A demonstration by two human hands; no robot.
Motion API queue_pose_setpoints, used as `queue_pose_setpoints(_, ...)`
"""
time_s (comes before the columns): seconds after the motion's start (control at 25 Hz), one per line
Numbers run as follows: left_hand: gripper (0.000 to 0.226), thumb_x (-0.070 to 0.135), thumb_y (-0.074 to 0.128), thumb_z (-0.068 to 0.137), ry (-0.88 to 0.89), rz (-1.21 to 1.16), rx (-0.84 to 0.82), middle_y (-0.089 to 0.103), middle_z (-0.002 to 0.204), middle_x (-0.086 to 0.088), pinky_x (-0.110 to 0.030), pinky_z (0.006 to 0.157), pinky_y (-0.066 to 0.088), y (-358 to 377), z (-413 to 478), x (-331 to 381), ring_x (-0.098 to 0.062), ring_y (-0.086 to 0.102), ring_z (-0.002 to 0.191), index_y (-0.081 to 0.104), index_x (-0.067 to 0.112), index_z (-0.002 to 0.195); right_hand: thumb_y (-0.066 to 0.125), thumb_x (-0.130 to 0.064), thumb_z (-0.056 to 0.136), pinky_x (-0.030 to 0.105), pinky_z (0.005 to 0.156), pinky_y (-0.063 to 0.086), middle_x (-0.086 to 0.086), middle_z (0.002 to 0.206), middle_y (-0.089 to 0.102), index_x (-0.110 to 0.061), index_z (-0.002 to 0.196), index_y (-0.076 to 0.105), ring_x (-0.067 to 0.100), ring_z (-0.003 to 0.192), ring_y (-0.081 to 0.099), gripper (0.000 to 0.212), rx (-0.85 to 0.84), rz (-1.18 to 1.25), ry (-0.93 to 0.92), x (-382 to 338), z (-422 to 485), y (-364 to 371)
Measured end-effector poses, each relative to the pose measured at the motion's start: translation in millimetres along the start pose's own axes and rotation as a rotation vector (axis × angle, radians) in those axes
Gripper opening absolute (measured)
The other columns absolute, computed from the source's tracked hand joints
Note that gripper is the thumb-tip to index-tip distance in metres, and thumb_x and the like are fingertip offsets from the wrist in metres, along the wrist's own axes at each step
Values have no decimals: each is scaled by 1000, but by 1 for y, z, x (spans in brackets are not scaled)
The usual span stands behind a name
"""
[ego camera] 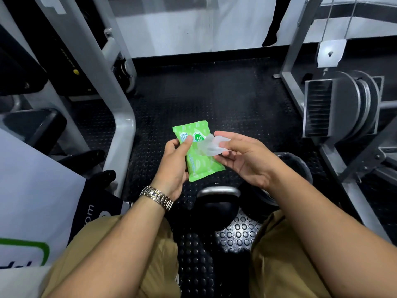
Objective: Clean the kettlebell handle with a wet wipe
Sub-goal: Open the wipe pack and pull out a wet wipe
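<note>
Kettlebell (217, 208) stands on the floor between my knees, just below both hands, near the middle of the head view. Its body is black and rounded. Its handle (218, 191) is a grey metal arch, dull, with a paler sheen along the top. Both hands are held above it and apart from it.

It rests on a black rubber floor mat (204, 100) covered in raised round studs. The mat runs from under my legs to the foot of a pale wall (182, 24), which has a dark strip along its base.

Above the handle, my left hand (174, 164) grips a green pack (202, 168) of wipes by its left edge, thumb pressed on the printed front. My right hand (247, 158) pinches a wet wipe (211, 145) between thumb and fingertips. The wipe is a thin, crumpled, half see-through white sheet lying over the upper part of the pack. I cannot tell whether it is fully out of the opening. A metal watch (156, 197) sits on my left wrist, and tan trousers (129, 254) cover both thighs at the bottom of the view.

To the left, a grey steel machine frame (122, 117) bends down to the floor beside the mat. To the right, another grey frame carries round weight plates (348, 104) set on edge. A white board (25, 190) with green and black print fills the lower left corner. A dark round shape lies partly hidden behind my right forearm; I cannot tell what it is.
</note>
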State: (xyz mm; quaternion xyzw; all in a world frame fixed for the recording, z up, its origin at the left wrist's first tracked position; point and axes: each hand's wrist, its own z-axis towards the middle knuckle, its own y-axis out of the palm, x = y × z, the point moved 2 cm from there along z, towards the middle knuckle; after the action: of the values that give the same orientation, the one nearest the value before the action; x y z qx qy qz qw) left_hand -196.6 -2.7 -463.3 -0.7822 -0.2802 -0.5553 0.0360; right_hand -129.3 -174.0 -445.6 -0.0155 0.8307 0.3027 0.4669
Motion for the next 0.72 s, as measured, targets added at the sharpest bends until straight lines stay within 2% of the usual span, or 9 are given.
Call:
queue_pose_setpoints(0.12,54,41,78,89,-32,59,-30,77,114,-7,-52,89,61,1,-5,0,-25,77,101,51,15,127,78,-5,85,38,89,58,9,99,77,-2,121,68,19,81,72,37,31,-250,-62,5,-3,1)
queue_pose_setpoints(0.2,46,30,78,92,-39,117,-22,78,111,-6,-57,90,60,0,-7,-3,-26,77,98,52,15,126,81,-6,84,31,81,59,8,96,79,-6,113,72,19,86,75,31,77,-379,-100,8,-6,2)
queue_pose_setpoints(0.28,32,19,72,96,-39,132,-13,79,109,-7,-59,90,59,-1,-7,-4,-27,77,97,56,13,124,80,-6,85,23,75,55,7,90,76,-11,110,74,16,83,73,26,140,-428,-174,6,-9,2)
queue_pose_setpoints(0.44,21,16,65,101,-41,93,-37,78,111,-9,-54,89,61,0,-8,-7,-29,76,100,61,12,122,71,-3,93,30,74,55,3,81,65,-11,121,69,16,77,67,29,121,-336,-280,8,-15,8)
queue_pose_setpoints(0.56,18,17,62,103,-38,99,-18,78,112,-9,-51,86,62,-2,-6,-9,-29,77,98,61,12,121,66,-2,97,33,73,59,3,86,61,-8,127,65,15,79,65,31,99,-176,-309,7,-20,12)
queue_pose_setpoints(0.72,15,17,62,103,-31,117,21,78,110,-6,-55,90,60,-6,-5,-9,-29,76,100,62,13,117,65,-8,97,33,74,57,5,94,66,-12,127,66,16,82,66,30,93,-40,-244,1,-24,6)
